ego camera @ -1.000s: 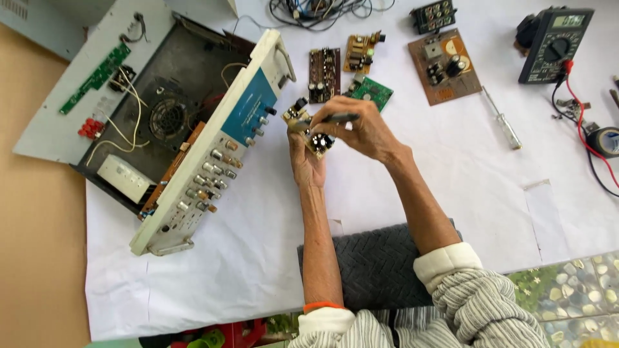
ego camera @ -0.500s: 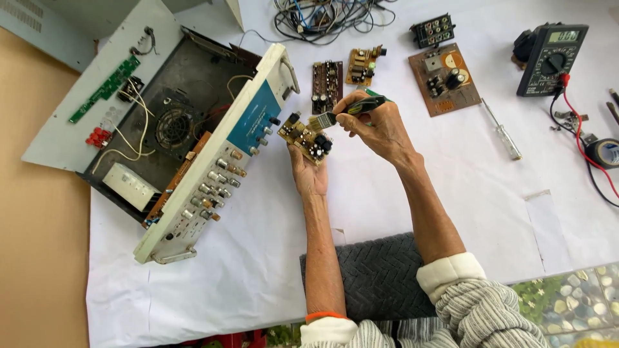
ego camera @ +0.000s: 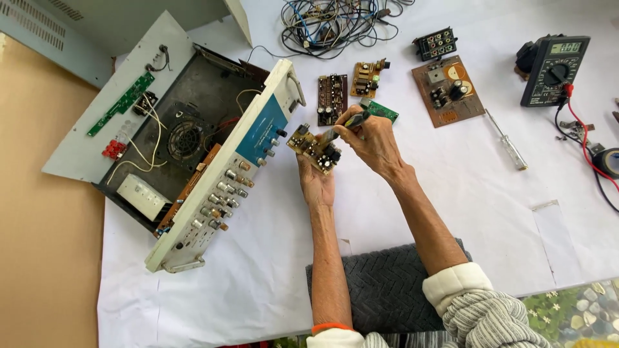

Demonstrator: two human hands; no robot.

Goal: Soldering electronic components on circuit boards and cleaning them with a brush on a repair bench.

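Observation:
My left hand [ego camera: 316, 183] holds a small tan circuit board [ego camera: 313, 149] with black parts on it, tilted above the white sheet. My right hand [ego camera: 372, 138] grips a slim pen-like tool [ego camera: 345, 125] with a green and dark handle, its tip touching the board's upper edge. Both hands hover just right of the opened amplifier chassis [ego camera: 193, 148], whose white front panel with several knobs [ego camera: 222, 187] faces me.
Loose circuit boards lie beyond my hands: a dark one [ego camera: 332, 98], a small tan one [ego camera: 367, 77], a green one [ego camera: 382, 111] and a brown one [ego camera: 448, 90]. A screwdriver [ego camera: 507, 147], a multimeter [ego camera: 553, 69], tangled wires [ego camera: 335, 22] and a grey mat [ego camera: 387, 290] surround them.
Both hands with the board and the tool have shifted slightly up and away from me. The tool's tip now rests on the board's upper edge.

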